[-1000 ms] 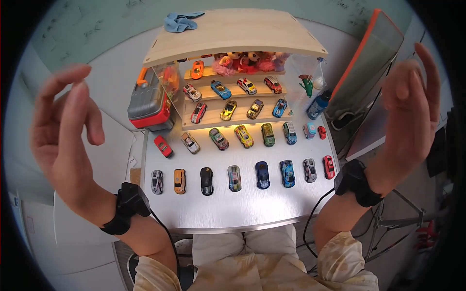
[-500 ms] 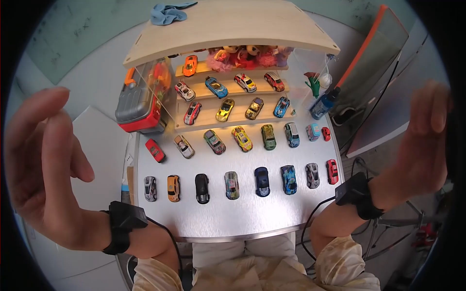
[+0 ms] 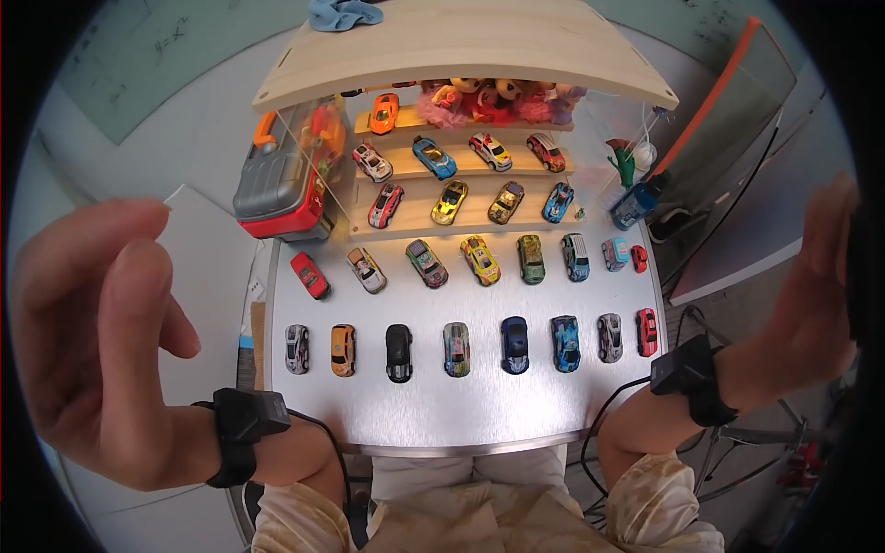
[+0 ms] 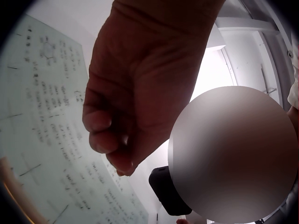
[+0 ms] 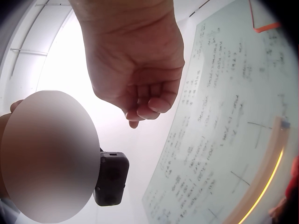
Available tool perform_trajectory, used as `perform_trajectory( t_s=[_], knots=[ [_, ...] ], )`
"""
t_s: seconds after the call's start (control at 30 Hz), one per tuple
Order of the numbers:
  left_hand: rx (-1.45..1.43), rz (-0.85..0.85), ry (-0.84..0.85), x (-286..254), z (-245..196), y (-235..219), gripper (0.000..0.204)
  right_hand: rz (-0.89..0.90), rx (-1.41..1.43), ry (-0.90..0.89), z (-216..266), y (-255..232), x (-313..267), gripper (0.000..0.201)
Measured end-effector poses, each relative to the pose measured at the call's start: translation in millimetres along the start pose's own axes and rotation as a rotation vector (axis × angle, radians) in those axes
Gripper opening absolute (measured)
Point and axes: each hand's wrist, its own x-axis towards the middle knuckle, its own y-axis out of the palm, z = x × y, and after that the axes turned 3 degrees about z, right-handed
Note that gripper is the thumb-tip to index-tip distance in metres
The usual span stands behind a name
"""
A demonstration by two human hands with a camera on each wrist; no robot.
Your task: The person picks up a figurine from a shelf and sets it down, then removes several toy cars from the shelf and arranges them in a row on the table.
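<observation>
"What stands before the person (image 3: 452, 516)?"

"A metallic table (image 3: 415, 415), a tiered wooden display shelf (image 3: 461, 46) rising at its far side."

"And the hands?"

"Both are raised and empty: the left hand (image 3: 111, 341) on the table's left, fingers loosely curled, thumb and forefinger apart; the right hand (image 3: 793, 300) on its right, fingers bent, clamped on nothing."

"Where are the toy cars (image 3: 456, 349)?"

"Two rows of eight line the tabletop; others sit on the shelf's steps. In the near row, the black car (image 3: 398, 354) points its long axis straight away from the wearer; its nose end is hard to tell."

"Behind?"

"A red car (image 3: 310, 276) slants, far end leftward; a smaller red car (image 3: 639, 259) ends the row at right."
</observation>
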Motion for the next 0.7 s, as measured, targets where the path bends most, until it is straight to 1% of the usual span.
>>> perform_trajectory(
  t_s=[0.03,0.07,0.1,0.2,0.23,0.27,0.3,0.33,0.37,0.4,0.43,0.5,0.53,0.6,0.7],
  knots=[
    [-0.08,-0.038,-0.007,-1.8,2.7,1.8,0.015,-0.002,-0.009,-0.004,0.7,2.9,0.3,0.041],
    [-0.089,-0.049,-0.014,-2.2,2.9,1.9,0.015,-0.003,-0.018,-0.008,1.5,5.9,0.6,0.041],
    [-0.099,-0.06,-0.02,-2.6,3.0,2.0,0.015,-0.009,-0.064,0.03,8.8,9.4,0.2,0.041],
    [0.06,0.0,0.015,-0.2,-4.1,-1.1,0.015,0.069,-0.11,0.084,17.4,1.0,4.8,0.044],
    [0.089,0.027,0.058,2.0,-8.2,0.9,0.015,0.021,-0.107,0.102,23.0,1.7,1.2,0.038],
    [0.093,0.031,0.056,2.4,-9.6,0.9,0.014,-0.027,-0.103,0.121,28.4,2.1,-2.7,0.032],
    [0.098,0.034,0.053,2.8,-10.6,1.1,0.014,-0.166,-0.098,0.145,36.0,28.7,-10.8,0.018],
    [0.08,0.016,0.002,-2.8,-7.2,-6.6,0.013,-0.208,-0.113,0.15,41.5,29.4,-15.6,0.011],
    [0.07,-0.065,-0.102,-4.2,-12.4,-2.5,0.013,-0.25,-0.129,0.155,47.1,30.2,-20.4,0.008],
    [0.051,-0.147,-0.204,-5.7,-17.7,1.5,0.012,-0.195,-0.151,0.142,49.8,16.5,-22.3,0.011],
    [0.045,-0.288,-0.363,-2.7,-34.8,15.1,0.012,-0.191,-0.165,0.147,54.2,13.7,-22.2,0.012],
    [0.061,-0.296,-0.397,-5.1,-37.5,16.4,0.012,-0.181,-0.192,0.158,63.9,8.1,-21.4,0.015],
    [0.078,-0.168,-0.263,-7.5,-25.2,3.9,0.012,-0.178,-0.21,0.145,65.0,8.1,-22.4,0.015],
    [0.072,-0.03,-0.116,-11.1,-14.5,-7.9,0.012,-0.167,-0.225,0.129,68.7,6.3,-22.3,0.013],
    [0.02,-0.011,-0.079,-12.1,-12.2,-11.4,0.012,-0.187,-0.201,0.117,72.0,13.5,-19.7,0.011]
  ],
)
